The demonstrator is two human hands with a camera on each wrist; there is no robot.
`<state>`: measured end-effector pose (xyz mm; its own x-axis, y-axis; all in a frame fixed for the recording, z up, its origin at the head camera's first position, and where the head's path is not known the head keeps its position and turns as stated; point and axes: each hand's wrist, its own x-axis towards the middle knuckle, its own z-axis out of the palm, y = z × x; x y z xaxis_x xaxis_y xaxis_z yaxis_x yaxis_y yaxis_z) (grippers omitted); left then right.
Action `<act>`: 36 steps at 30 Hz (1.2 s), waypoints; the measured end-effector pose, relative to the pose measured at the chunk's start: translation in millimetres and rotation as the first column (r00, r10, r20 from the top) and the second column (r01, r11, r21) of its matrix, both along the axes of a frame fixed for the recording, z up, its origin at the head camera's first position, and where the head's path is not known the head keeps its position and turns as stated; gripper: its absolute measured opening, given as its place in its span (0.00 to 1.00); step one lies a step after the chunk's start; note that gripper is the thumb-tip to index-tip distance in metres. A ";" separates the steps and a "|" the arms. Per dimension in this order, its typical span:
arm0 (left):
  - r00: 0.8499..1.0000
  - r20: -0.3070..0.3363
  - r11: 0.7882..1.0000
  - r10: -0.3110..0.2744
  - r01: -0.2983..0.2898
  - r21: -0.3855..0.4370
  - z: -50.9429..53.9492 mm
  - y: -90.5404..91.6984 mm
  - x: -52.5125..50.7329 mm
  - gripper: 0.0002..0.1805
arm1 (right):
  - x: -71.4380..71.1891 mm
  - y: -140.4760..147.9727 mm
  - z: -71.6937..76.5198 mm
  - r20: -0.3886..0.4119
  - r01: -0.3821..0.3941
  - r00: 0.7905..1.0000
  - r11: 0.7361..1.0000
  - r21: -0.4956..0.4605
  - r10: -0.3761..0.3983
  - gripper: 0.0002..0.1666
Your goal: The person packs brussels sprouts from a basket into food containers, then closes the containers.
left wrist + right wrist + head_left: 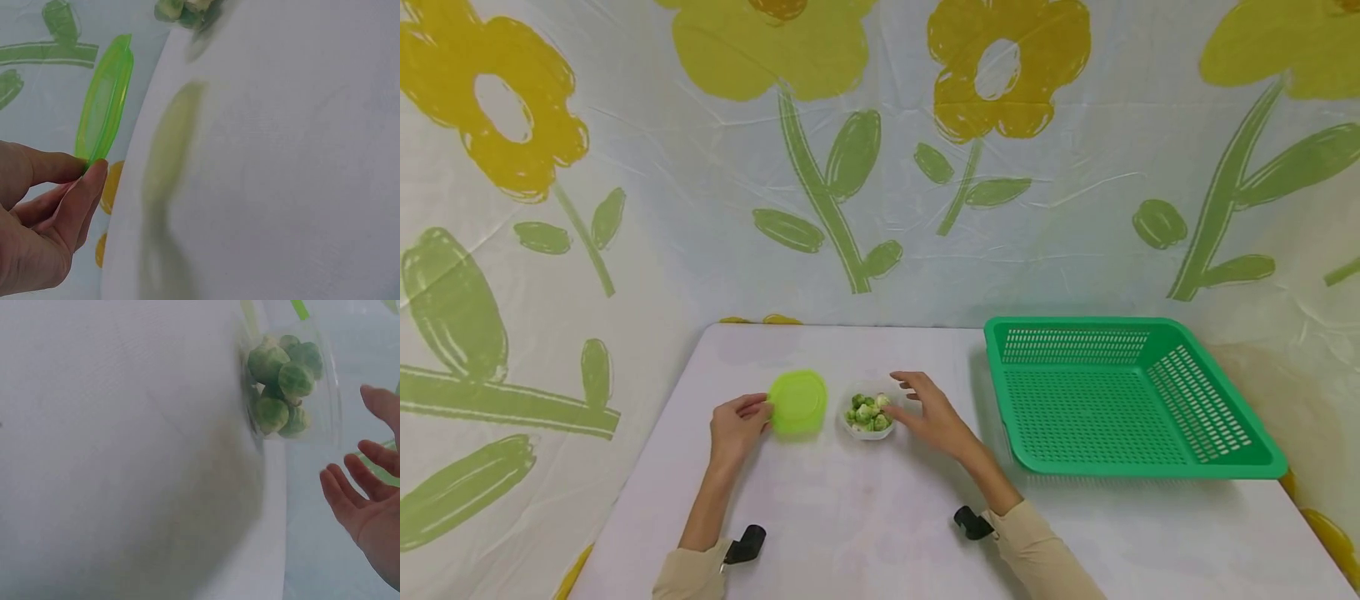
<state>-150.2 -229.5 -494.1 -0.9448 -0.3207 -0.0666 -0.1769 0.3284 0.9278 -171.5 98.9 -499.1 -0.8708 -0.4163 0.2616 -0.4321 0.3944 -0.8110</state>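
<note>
My left hand (739, 425) pinches the edge of a bright green plastic lid (798, 403) between thumb and fingers. In the left wrist view the lid (105, 103) is seen nearly edge-on, raised off the table with its shadow below. To its right stands a clear plastic container (855, 432) holding several Brussels sprouts (867, 412). My right hand (934, 417) is at the container's right side, fingers spread and loosely bent. In the right wrist view a gap shows between those fingers (337, 490) and the container (328, 419), with sprouts (281, 381) visible through its wall.
A large green perforated basket (1093, 468) stands on the right side of the white-covered table (857, 517). A flower-patterned cloth (722, 192) hangs behind and to the left of the table. Each wrist wears a small black camera (746, 544).
</note>
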 end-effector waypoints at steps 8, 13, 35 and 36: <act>0.999 -0.029 0.998 -0.019 0.020 0.051 14.9 16.1 -3.9 0.15 | -6.8 0.6 6.8 -0.157 0.048 0.986 0.998 -0.029 -0.052 0.21; 0.998 -0.046 0.995 -0.036 0.040 0.095 21.9 26.8 -6.2 0.15 | -6.9 -2.9 13.8 -0.148 0.063 0.987 0.997 -0.045 -0.069 0.22; 0.991 -0.086 0.976 -0.098 0.113 0.187 26.7 71.3 -9.4 0.14 | -4.2 -15.7 23.1 -0.092 0.073 0.992 0.987 -0.145 -0.087 0.21; 0.991 -0.087 0.976 -0.101 0.116 0.187 26.7 73.0 -9.1 0.13 | -3.9 -15.9 22.8 -0.089 0.078 0.992 0.986 -0.146 -0.092 0.21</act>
